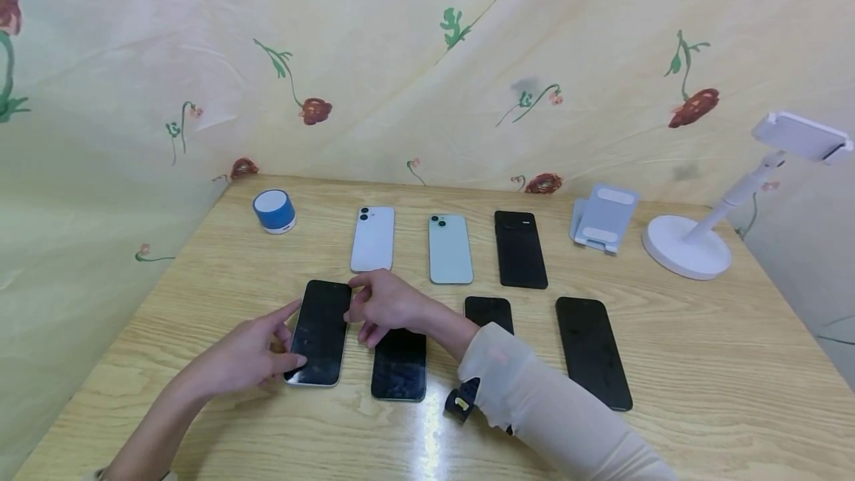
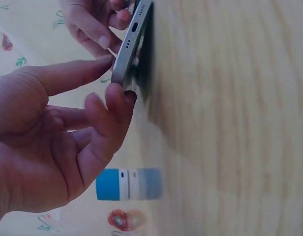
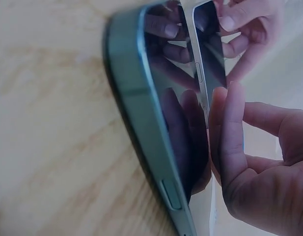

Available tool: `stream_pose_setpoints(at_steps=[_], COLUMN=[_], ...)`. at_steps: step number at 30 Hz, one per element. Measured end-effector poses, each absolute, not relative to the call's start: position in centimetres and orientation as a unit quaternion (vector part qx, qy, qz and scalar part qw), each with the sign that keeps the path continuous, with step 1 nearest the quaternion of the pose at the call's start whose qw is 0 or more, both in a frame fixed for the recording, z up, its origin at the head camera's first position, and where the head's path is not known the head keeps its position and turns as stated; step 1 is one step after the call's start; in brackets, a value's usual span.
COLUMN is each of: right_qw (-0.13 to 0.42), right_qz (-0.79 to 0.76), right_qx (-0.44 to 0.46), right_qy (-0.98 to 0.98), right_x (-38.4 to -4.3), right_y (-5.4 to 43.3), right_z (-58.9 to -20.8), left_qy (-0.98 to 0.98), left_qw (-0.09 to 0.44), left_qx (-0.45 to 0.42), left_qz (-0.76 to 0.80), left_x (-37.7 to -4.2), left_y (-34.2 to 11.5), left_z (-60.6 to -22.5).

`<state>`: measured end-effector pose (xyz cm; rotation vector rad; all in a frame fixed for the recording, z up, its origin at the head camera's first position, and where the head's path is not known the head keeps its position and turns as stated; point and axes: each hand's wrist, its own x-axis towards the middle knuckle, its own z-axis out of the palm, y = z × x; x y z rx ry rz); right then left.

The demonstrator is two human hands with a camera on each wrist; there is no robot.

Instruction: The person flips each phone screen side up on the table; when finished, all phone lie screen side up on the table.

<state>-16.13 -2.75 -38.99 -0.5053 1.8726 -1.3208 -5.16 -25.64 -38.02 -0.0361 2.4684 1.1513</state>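
Note:
A dark-screened smartphone with a silver frame lies face up between both hands, its lower end a little off the table in the left wrist view. My left hand pinches it at the lower left, thumb on the screen and fingers at the side and underneath. The right hand holds its right edge near the upper corner with bent fingers. Under the right hand lies a second smartphone, screen up, its upper part covered. In the right wrist view, this green-framed phone sits close beside the fingers.
Behind lie a white phone, a pale green phone and a black phone. A small phone and black phone lie right. A blue speaker, folding stand and white stand stand at the back.

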Motion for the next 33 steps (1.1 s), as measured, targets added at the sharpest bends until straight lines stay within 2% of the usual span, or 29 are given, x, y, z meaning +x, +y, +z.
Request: stream_pose_setpoints(at_steps=[16, 25, 33], right_qw=[0.386, 0.391, 0.390], right_qz=[-0.533, -0.528, -0.531], right_qx=[-0.172, -0.173, -0.171], right_qy=[0.733, 0.734, 0.733], right_x=[-16.2, -16.1, -16.1], right_y=[-2.5, -2.4, -2.2], right_z=[-38.9, -38.8, -38.9], left_qy=[0.889, 0.912, 0.918], left_qw=[0.228, 0.197, 0.203], left_qx=[-0.026, 0.011, 0.001], left_qz=[0.396, 0.360, 0.341], left_x=[-5.8, -5.5, -5.7], left_y=[-25.4, -24.9, -24.7], left_z=[-38.6, -38.6, -38.4])
